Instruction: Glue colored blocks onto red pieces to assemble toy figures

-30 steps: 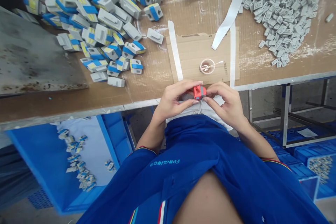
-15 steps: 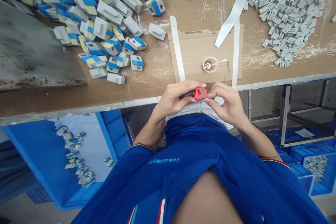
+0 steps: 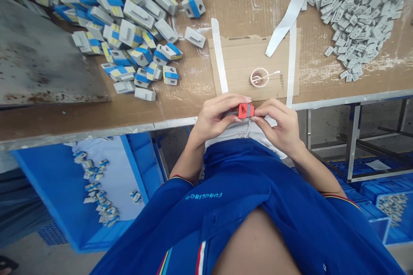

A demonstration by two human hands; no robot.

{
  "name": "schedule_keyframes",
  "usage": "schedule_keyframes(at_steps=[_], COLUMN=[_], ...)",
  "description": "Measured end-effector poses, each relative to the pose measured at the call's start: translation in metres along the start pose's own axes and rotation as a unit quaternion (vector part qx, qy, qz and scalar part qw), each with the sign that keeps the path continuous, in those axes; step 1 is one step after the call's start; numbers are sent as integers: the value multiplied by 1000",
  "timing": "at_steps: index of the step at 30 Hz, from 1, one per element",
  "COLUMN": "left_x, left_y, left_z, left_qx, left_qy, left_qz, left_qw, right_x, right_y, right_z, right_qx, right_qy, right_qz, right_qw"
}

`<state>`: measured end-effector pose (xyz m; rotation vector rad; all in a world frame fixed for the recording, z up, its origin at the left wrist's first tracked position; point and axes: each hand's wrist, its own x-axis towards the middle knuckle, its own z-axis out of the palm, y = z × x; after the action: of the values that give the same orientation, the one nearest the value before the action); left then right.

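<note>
L hand (image 3: pixel 215 116), R hand (image 3: pixel 278 123): 1 red part (image 3: pixel 245 111) (shared)

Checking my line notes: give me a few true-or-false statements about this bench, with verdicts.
The left hand and right hand both grasp a red-capped part. True.
A small cup stands on the cardboard sheet. True.
The grey pieces lie in a blue bin. False: they lie heaped on the table top.
The right hand touches the cup. False: it is at the red-capped part, apart from the cup.
Blue-banded blocks lie loose left of the cardboard sheet. True.
</note>
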<state>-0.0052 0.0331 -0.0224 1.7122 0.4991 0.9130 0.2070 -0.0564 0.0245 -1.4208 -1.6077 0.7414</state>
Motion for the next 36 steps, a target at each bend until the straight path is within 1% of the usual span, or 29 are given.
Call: schedule_keyframes(at_steps=[5, 10, 14, 18, 23, 26, 28, 32, 36], left_x=[1, 2, 3, 3, 3, 3, 2, 0, -2], left_y=[0, 3, 4, 4, 5, 4, 3, 1, -1], left_z=[-1, -1, -2, -3, -5, -3, -1, 0, 0], left_qx=[21, 20, 5, 2, 20, 12, -6, -35, -37], left_qy=[0, -2, -10, -15, -17, -12, -5, 15, 13], left_qz=[-4, -7, -15, -21, -28, -26, -25, -44, -59], left_qw=[1000, 1000, 1000, 1000, 999, 1000, 1000, 998, 997], right_x=[-3, -5, -3, 1, 4, 3, 2, 0, -1], right_y=[-1, 1, -1, -4, -3, -1, 0, 0, 0], right_z=[6, 8, 5, 5, 5, 2, 2, 4, 4], right_qx=[-44, -72, -62, -45, -34, -21, -17, -7, -11], right_qy=[25, 10, -17, -17, -33, -43, -35, -10, -15], right_qz=[-34, -31, -26, -26, 9, 20, 16, 1, 10], right_qw=[998, 997, 998, 998, 999, 999, 999, 1000, 1000])
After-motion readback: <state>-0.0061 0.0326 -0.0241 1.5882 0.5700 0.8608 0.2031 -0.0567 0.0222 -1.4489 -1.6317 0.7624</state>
